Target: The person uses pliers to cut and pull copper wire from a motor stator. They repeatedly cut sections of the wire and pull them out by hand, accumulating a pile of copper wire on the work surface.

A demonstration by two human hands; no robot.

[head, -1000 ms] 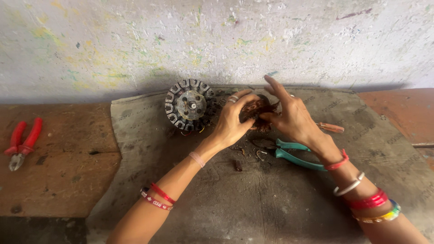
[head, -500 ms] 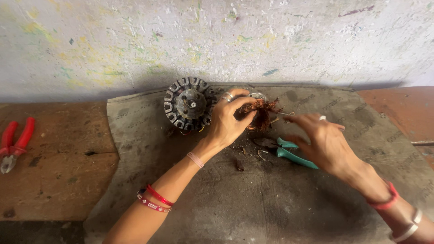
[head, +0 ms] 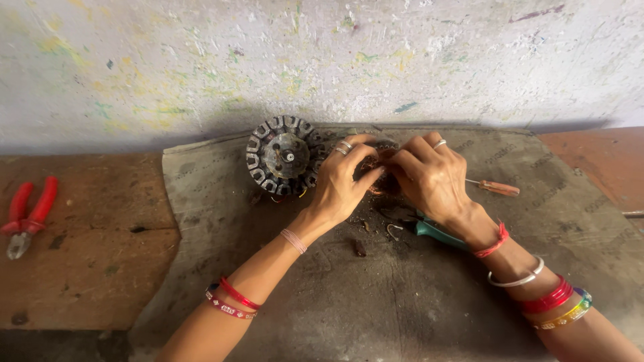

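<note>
Closest to you are your two bare arms, reaching out over a grey, worn mat (head: 416,308) that lies on a brown wooden bench (head: 74,268). Your left arm wears thin red bangles and a pale thread band. Your right arm wears a red thread, a silver bangle and bright red and rainbow bangles.

A little further out, small dark scraps (head: 360,248) lie on the mat between your arms. Green-handled pliers (head: 436,231) lie just under your right wrist, partly hidden by it.

Then come your hands, close together and touching. Your left hand (head: 345,181) is curled, and its fingers pinch a small bundle of brown copper wire (head: 377,175). Your right hand (head: 429,174) is curled too, and its fingertips press on the same bundle from the other side. The bundle sits between both hands, just above the mat, and most of it is hidden by your fingers.

Just beside your left hand stands a round, dark metal motor core with slots around its rim (head: 282,161). A small screwdriver with an orange handle (head: 496,188) lies by your right hand.

Far off to the left, red-handled pliers (head: 27,214) rest on the bench. Behind everything is a pale wall with paint specks (head: 322,60).
</note>
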